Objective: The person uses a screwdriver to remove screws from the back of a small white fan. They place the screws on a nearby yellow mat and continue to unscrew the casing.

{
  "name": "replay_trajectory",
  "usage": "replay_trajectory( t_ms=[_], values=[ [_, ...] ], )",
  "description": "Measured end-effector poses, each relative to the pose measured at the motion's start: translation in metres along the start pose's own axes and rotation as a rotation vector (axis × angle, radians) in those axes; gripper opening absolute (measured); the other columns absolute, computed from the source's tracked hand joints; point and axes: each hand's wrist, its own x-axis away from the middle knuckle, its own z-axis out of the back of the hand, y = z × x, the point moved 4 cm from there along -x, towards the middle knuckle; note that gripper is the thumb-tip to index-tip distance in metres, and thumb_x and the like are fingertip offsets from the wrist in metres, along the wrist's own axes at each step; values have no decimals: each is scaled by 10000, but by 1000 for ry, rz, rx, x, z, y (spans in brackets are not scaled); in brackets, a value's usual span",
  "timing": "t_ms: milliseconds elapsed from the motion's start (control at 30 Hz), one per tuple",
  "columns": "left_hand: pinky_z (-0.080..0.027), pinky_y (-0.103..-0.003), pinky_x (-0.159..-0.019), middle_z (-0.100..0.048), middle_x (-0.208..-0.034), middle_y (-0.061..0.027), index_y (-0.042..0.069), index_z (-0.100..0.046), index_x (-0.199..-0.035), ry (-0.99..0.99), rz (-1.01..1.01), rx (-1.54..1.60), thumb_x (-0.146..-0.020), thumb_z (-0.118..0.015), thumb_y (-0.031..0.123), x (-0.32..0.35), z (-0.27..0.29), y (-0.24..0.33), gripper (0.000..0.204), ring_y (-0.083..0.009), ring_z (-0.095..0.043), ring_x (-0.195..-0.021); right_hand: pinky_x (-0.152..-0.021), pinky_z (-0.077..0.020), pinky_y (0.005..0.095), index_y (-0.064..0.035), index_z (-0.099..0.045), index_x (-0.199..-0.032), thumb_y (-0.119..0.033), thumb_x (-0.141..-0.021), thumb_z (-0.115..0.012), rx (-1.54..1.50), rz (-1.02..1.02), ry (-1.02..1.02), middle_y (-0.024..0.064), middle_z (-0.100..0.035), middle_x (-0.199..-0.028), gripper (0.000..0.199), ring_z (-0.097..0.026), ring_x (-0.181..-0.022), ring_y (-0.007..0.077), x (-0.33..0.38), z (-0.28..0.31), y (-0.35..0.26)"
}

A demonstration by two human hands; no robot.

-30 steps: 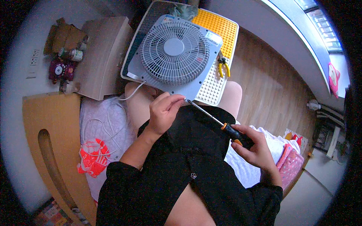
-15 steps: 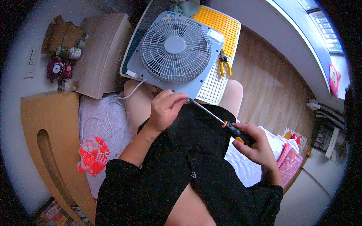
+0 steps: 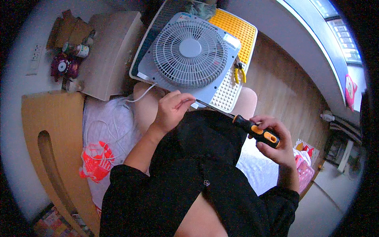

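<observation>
A grey box fan [image 3: 229, 81] with a round wire grille lies on its back or front on a studded table over my knees. My right hand [image 3: 282, 148] is closed round the black and orange handle of a screwdriver [image 3: 241, 121], whose shaft slants up to the left. At the fan's near edge my left hand [image 3: 171, 110] pinches thumb and finger together beside the screwdriver's tip. Whatever lies between those fingertips is too small to make out. Yellow-handled pliers [image 3: 239, 74] rest on the table's white studs, right of the fan.
The table [image 3: 249, 29] has yellow and white studded plates. A white cord [image 3: 143, 94] runs from the fan onto the bed [image 3: 91, 112], where a red and white bag [image 3: 97, 162] lies. A wooden cabinet [image 3: 112, 59] stands left, and wood floor [image 3: 286, 79] shows right.
The screwdriver's handle has rolled in my right hand, and that hand has shifted slightly right with looser fingers. My left hand keeps its pinch near the tip. The view has shifted a little.
</observation>
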Motion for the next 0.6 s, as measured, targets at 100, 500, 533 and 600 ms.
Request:
replay_trajectory(
  t_ms=[100, 500, 533, 600],
  values=[
    [-377, -255, -463, -525, -626, -56, 12, -616, -823, 78, 42, 38, -694, -655, -20, -1, 12, -7, 138, -135, -481, -512, -903, -384, 348, -25, -495, -979, -36, -695, -656, 115, 127, 52, 150, -530, -1078, 326, -508, -1045, 238, -24, -6, -17],
    [-417, -316, -512, -547, -656, -77, 61, -614, -798, 161, -141, -402, -695, -668, 60, -70, 115, -77, 116, -226, -532, -573, -828, -444, 295, -20, -517, -1026, -38, -708, -674, 584, 563, -167, 86, -580, -998, 355, -560, -942, 170, -207, -90, -96],
    [-421, -320, -518, -550, -660, -78, 64, -614, -798, 139, -162, -414, -699, -667, 67, -79, 121, -85, 112, -231, -538, -582, -827, -444, 293, -42, -534, -1012, -66, -714, -681, 582, 513, -180, 75, -580, -984, 333, -560, -929, 155, -223, -95, -98],
    [-430, -318, -529, -572, -695, -85, 61, -617, -821, 84, -130, -417, -712, -661, 82, -92, 131, -109, 119, -227, -548, -586, -774, -470, 287, -54, -543, -996, -106, -724, -684, 681, 548, -139, 75, -588, -930, 311, -580, -870, 164, -257, -106, -100]
  ],
)
